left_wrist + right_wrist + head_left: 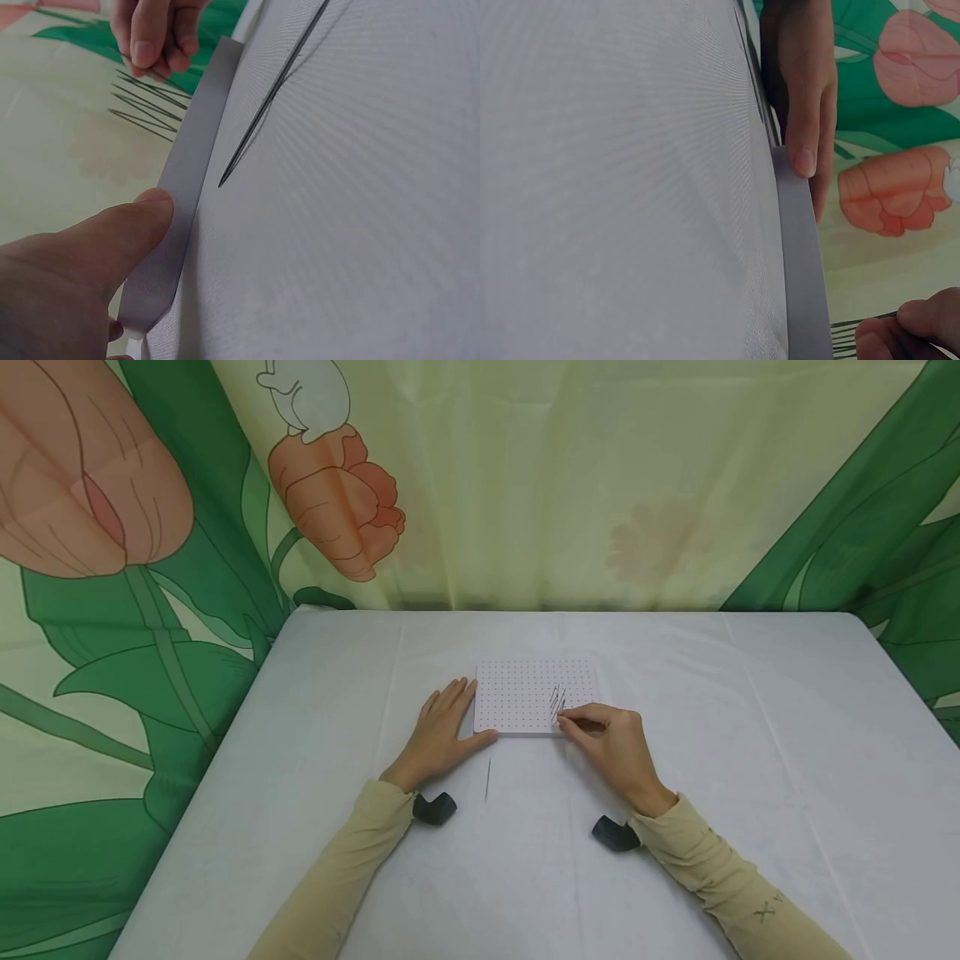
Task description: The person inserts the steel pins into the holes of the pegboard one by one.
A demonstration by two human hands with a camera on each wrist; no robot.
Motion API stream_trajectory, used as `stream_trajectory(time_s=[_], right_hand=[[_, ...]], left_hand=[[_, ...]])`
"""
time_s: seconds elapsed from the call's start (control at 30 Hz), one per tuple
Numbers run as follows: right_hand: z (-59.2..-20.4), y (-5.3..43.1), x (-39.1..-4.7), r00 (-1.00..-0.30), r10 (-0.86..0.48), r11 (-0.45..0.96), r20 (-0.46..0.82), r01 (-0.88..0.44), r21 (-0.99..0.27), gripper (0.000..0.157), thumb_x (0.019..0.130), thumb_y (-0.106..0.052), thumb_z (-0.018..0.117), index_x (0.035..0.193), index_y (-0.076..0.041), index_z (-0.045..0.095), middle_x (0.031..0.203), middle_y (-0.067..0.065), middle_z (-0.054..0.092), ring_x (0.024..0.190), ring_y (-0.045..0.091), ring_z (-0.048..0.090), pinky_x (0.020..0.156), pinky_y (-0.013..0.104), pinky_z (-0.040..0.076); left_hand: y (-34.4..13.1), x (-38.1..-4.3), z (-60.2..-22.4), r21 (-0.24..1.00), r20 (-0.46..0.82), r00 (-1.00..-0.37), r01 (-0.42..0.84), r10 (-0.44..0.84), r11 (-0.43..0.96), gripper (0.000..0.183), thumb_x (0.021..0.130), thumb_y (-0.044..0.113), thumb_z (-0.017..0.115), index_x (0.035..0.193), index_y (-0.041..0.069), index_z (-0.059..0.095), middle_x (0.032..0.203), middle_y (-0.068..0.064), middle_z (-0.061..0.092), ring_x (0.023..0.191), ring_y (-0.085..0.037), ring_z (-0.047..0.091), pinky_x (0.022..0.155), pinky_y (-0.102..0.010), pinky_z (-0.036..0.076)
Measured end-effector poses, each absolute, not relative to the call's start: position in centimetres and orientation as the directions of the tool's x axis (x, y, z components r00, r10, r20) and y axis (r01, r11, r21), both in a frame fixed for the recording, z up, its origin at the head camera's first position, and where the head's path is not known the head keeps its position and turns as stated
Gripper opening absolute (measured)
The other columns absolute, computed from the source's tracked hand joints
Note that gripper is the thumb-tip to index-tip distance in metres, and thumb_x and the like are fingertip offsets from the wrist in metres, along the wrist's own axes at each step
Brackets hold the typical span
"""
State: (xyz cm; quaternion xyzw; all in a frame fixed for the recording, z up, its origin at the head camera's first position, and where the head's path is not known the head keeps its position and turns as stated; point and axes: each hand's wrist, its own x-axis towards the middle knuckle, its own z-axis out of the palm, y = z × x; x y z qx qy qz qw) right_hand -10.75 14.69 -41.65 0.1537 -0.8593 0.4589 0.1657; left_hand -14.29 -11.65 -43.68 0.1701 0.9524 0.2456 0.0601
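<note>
A white board (517, 697) dotted with rows of small holes lies flat on the table. Several thin dark needles (146, 106) stand in its right part, leaning slightly. My left hand (442, 722) rests against the board's front-left corner, its fingers nearly straight along the left side and the thumb (154, 214) on the front edge. Over the right part of the board, my right hand (615, 747) pinches a needle (883, 316) between thumb and fingertips, close beside the standing ones. Its lower end is largely hidden among them.
One loose needle (487, 781) lies on the white-covered table (517, 877) in front of the board, between my forearms. A dark wrist device (435, 809) sits at the left cuff, and another (616, 834) at the right. A printed curtain (525, 485) hangs behind the table.
</note>
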Motion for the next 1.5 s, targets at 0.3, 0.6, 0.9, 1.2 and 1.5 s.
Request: stream_trajectory(time_s=[0.3,0.6,0.9,1.2,1.5], right_hand=[[-41.7,14.8,-10.7,-0.908,-0.134,0.540,0.398,-0.404,-0.738,0.009,0.082,-0.002,0.079,0.090,-0.004,0.079,0.088,0.006,0.077,0.082,0.018,0.073,0.072,0.007,0.053],[-41.9,14.8,-10.8,-0.913,-0.157,0.543,0.376,-0.398,-0.740,0.008,0.082,-0.001,0.079,0.089,-0.004,0.079,0.088,0.005,0.077,0.081,0.017,0.073,0.070,0.012,0.056],[-41.9,14.9,-11.0,-0.906,-0.164,0.572,0.391,-0.410,-0.710,0.008,0.083,-0.003,0.078,0.091,-0.006,0.080,0.087,0.003,0.077,0.079,0.015,0.071,0.069,0.017,0.056],[-41.4,14.6,-10.7,-0.893,-0.204,0.643,0.402,-0.432,-0.632,0.009,0.080,-0.004,0.081,0.090,-0.003,0.079,0.086,0.005,0.077,0.081,0.018,0.073,0.071,0.035,0.060],[-40.8,14.3,-9.9,-0.885,-0.218,0.645,0.412,-0.448,-0.620,0.009,0.080,-0.001,0.081,0.088,-0.004,0.080,0.084,0.003,0.076,0.078,0.015,0.072,0.070,0.032,0.060]], left_hand=[[-11.6,-14.3,-43.7,0.495,-0.037,-0.936,0.288,0.351,0.820,0.091,0.092,0.058,0.059,0.159,0.010,0.019,0.166,-0.011,0.018,0.154,-0.025,0.011,0.126,-0.043,0.002],[-11.5,-14.2,-43.6,0.496,-0.036,-0.936,0.289,0.351,0.819,0.092,0.092,0.058,0.059,0.159,0.010,0.019,0.166,-0.011,0.018,0.154,-0.024,0.010,0.126,-0.042,0.001],[-11.5,-14.2,-43.6,0.496,-0.031,-0.936,0.290,0.351,0.818,0.091,0.092,0.057,0.059,0.159,0.010,0.019,0.166,-0.011,0.018,0.154,-0.024,0.010,0.126,-0.043,0.002],[-11.6,-14.1,-43.6,0.503,-0.032,-0.940,0.279,0.340,0.818,0.091,0.092,0.057,0.059,0.159,0.010,0.019,0.166,-0.010,0.018,0.154,-0.024,0.010,0.126,-0.042,0.002],[-11.5,-14.1,-43.7,0.502,-0.009,-0.939,0.292,0.343,0.814,0.091,0.092,0.055,0.062,0.158,0.008,0.022,0.165,-0.012,0.020,0.154,-0.026,0.013,0.126,-0.044,0.004]])
